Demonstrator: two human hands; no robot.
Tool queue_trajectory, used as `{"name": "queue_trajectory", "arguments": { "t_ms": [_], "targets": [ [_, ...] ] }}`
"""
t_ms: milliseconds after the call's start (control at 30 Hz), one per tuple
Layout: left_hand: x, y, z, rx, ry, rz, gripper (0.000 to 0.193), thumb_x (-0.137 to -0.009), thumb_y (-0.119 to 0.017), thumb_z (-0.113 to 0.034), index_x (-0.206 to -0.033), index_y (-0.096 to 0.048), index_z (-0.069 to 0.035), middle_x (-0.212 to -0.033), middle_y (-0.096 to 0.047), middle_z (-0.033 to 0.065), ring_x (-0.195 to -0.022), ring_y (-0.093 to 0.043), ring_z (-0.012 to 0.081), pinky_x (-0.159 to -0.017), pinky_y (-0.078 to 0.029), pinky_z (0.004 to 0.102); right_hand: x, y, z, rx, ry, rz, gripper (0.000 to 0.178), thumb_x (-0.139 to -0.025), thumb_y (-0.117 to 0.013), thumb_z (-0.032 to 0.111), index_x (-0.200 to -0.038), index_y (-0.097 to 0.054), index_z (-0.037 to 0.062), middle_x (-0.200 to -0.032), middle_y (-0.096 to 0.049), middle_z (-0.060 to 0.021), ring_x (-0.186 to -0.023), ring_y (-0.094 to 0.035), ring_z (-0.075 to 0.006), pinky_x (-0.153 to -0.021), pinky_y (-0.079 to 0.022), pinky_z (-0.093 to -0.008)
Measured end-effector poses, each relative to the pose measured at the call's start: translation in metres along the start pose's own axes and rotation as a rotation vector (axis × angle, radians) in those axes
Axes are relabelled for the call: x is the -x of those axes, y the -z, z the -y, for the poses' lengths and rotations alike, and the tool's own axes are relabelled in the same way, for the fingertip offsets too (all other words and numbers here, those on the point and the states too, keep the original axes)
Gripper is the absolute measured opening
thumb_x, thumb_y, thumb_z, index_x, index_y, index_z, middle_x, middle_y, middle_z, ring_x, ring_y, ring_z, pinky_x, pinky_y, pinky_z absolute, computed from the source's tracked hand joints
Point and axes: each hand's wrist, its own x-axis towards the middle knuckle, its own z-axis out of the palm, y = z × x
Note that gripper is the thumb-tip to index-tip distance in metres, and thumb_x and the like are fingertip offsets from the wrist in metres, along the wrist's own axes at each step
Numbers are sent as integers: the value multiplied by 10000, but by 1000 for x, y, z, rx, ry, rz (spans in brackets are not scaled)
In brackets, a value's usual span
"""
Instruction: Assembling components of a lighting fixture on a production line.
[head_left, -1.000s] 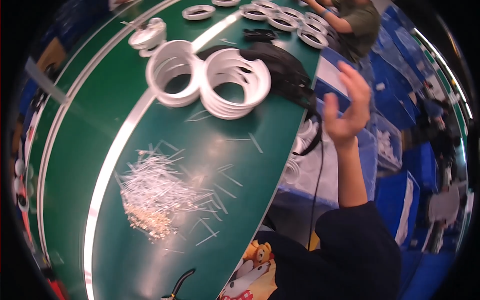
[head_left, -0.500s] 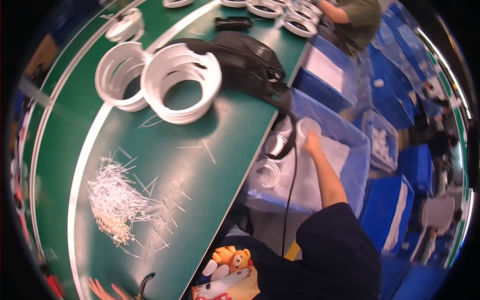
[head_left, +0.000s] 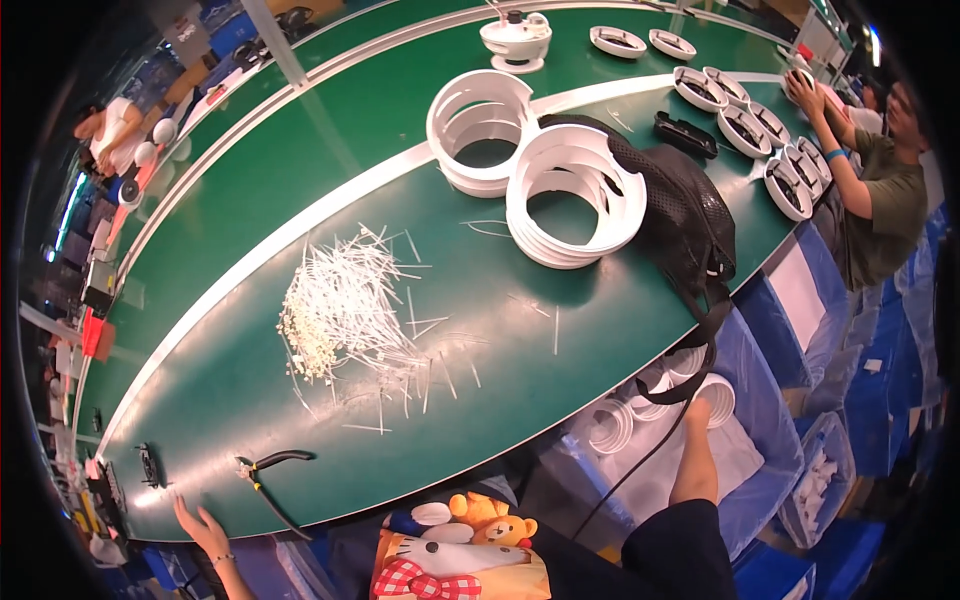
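Note:
My right hand (head_left: 698, 415) reaches down into a blue bin (head_left: 775, 370) lined with clear plastic, below the table's edge. Its fingers are at a white plastic ring (head_left: 716, 396) among other rings (head_left: 610, 428) in the bin; the grip is hidden. A black strap (head_left: 700, 345) hangs beside the hand. My left hand (head_left: 203, 526) rests with its fingers spread at the near edge of the green table (head_left: 230, 390), holding nothing. Black-handled cutters (head_left: 268, 464) lie just right of it.
A heap of white cable ties (head_left: 340, 310) lies mid-table. Two stacks of white rings (head_left: 575, 195) and a black bag (head_left: 685, 215) sit behind. A co-worker (head_left: 885, 200) handles round white parts (head_left: 745, 125) at the far right. More blue bins (head_left: 880, 400) stand right.
My right arm has dropped from raised in the air into the bin, down to the rings. The view has swung left, bringing the left hand and cutters into sight.

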Motion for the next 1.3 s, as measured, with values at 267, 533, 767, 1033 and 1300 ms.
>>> {"name": "queue_trajectory", "arguments": {
  "t_ms": [267,533,767,1033,1300],
  "targets": [
    [-96,20,-67,64,-296,-155,456,-789,-448,-3,-1234,-352,14,-1306,-330,167,-1221,-293,307,-1002,-212,383,26,82,-32,-23,225,-438,444,-560,-723,252,-872,-578,-29,-806,-592,-226,-787,-570,-380,-711,-449,-432],
    [-166,2,-147,312,-502,-196,446,-784,-435,39,-1224,-368,16,-1295,-346,176,-1214,-310,311,-995,-231,383,156,224,8,-450,40,-989,354,-695,-658,264,-929,-602,5,-794,-636,-126,-703,-614,-258,-649,-461,-333],
    [-164,-53,-150,395,-522,-59,448,-803,-419,-12,-1241,-334,22,-1317,-312,168,-1220,-298,310,-981,-254,388,248,261,155,-2425,556,283,176,-860,-456,132,-692,-434,86,-563,-341,19,-547,-370,-101,-593,-384,-246],
    [-169,-75,-134,756,-132,69,497,-816,-434,-51,-1288,-280,-18,-1335,-297,117,-1222,-297,275,-954,-286,395,254,227,259,-2401,209,322,157,-816,-511,116,-947,-480,34,-757,-528,-73,-743,-530,-205,-747,-436,-341],
    [-169,-76,-130,723,-191,144,501,-839,-436,-91,-1308,-268,-50,-1344,-290,114,-1224,-299,263,-979,-256,392,262,203,290,-1902,389,-747,593,-843,-465,95,-1307,-108,-2,-1311,-241,-185,-1148,-344,-238,-964,-263,-322]
  ]
}}
